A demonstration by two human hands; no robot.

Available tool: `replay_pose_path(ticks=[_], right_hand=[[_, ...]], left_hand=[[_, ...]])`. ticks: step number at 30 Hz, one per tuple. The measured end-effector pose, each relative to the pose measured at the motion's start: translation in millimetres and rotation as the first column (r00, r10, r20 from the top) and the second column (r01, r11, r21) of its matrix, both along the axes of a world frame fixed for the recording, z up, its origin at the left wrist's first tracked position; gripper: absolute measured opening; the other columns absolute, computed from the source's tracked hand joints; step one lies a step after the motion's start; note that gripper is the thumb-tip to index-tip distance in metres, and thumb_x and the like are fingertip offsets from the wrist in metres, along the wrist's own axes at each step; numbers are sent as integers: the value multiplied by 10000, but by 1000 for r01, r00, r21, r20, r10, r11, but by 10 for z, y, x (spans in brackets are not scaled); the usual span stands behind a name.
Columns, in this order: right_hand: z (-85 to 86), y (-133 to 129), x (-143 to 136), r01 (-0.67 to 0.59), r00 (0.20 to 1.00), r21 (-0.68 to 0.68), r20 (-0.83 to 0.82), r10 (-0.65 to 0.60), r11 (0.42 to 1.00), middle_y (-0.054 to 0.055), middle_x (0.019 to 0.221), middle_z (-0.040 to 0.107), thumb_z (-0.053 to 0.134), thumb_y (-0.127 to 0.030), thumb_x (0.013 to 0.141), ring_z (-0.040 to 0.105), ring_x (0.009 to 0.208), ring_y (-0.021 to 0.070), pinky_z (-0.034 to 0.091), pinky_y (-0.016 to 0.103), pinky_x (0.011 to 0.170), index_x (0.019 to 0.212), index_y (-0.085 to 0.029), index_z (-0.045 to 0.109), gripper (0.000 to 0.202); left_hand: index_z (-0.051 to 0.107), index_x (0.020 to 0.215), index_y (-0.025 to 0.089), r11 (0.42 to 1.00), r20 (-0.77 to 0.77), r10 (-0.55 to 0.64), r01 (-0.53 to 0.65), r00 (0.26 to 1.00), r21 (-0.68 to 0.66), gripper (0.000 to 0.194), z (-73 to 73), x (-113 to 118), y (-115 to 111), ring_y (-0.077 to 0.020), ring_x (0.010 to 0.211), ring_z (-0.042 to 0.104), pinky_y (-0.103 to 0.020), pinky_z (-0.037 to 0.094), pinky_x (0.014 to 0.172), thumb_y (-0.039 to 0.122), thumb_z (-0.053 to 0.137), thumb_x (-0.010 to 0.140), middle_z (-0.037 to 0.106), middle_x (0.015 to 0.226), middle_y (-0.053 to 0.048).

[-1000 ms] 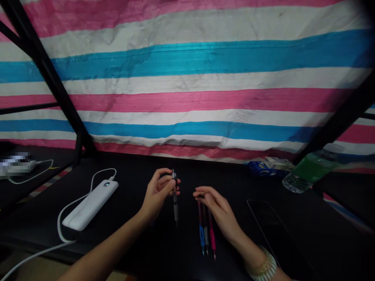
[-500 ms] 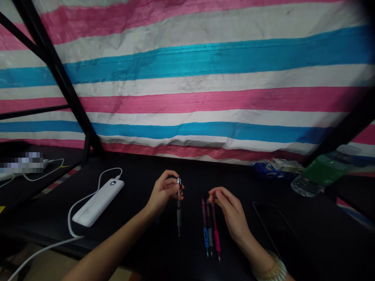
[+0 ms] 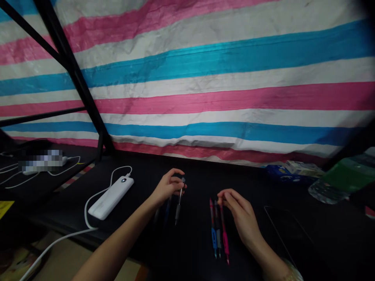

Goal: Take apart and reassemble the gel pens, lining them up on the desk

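Observation:
A grey and silver pen (image 3: 178, 207) hangs tip down from the fingers of my left hand (image 3: 166, 188), left of the middle of the black tabletop (image 3: 187, 249). Below that hand a dark blue pen (image 3: 168, 208) partly shows. My right hand (image 3: 241, 214) pinches the upper end of a pink pen (image 3: 225, 238). Beside it, to the left, are a grey pen (image 3: 218, 234) and a blue pen with a pink upper end (image 3: 213, 234), side by side with tips toward me.
A white power bank (image 3: 111, 198) with a cable lies at the left. A dark phone (image 3: 287, 230) lies right of my right hand. Farther right are a blue packet (image 3: 278, 173) and a green-labelled bottle (image 3: 342, 177). A striped sheet (image 3: 205, 89) hangs behind.
The view has turned left, so things appear shifted right. The pen in my left hand has tilted, its tip now pointing down and left. My right hand stays at the pink pen.

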State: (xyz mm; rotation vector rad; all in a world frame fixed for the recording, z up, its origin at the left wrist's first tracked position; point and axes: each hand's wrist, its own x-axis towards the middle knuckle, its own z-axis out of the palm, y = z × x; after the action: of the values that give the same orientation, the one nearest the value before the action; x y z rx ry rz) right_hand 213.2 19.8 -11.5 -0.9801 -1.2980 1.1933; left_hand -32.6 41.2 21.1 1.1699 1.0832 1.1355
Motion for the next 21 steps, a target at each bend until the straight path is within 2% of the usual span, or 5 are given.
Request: replay_pose_path(ticks=[7, 15, 21], right_hand=[[0, 7, 5, -11, 1000, -18, -4, 11, 1000, 29, 729, 602, 590, -495, 883, 560, 717, 186, 448, 289, 640, 839, -194, 669, 315], [-2, 7, 4, 5, 1000, -17, -12, -5, 1000, 19, 733, 615, 610, -494, 870, 559, 710, 170, 449, 266, 650, 827, -193, 678, 312], [-1, 1, 10, -9, 1000, -14, -6, 9, 1000, 18, 730, 605, 600, -485, 881, 555, 715, 171, 448, 273, 668, 823, -192, 673, 308]], left_hand=[[523, 867, 164, 998, -85, 69, -68, 994, 16, 277, -71, -24, 65, -137, 522, 630, -234, 499, 503, 165, 662, 627, 662, 645, -6], [530, 923, 168, 998, -157, 57, -55, 986, 16, 271, -51, -102, 111, -132, 538, 645, -237, 513, 526, 133, 646, 680, 656, 685, 3], [563, 867, 162, 997, -263, 70, -60, 962, 45, 246, -140, -125, 162, -108, 492, 635, -190, 458, 461, 48, 629, 659, 578, 718, 41]])
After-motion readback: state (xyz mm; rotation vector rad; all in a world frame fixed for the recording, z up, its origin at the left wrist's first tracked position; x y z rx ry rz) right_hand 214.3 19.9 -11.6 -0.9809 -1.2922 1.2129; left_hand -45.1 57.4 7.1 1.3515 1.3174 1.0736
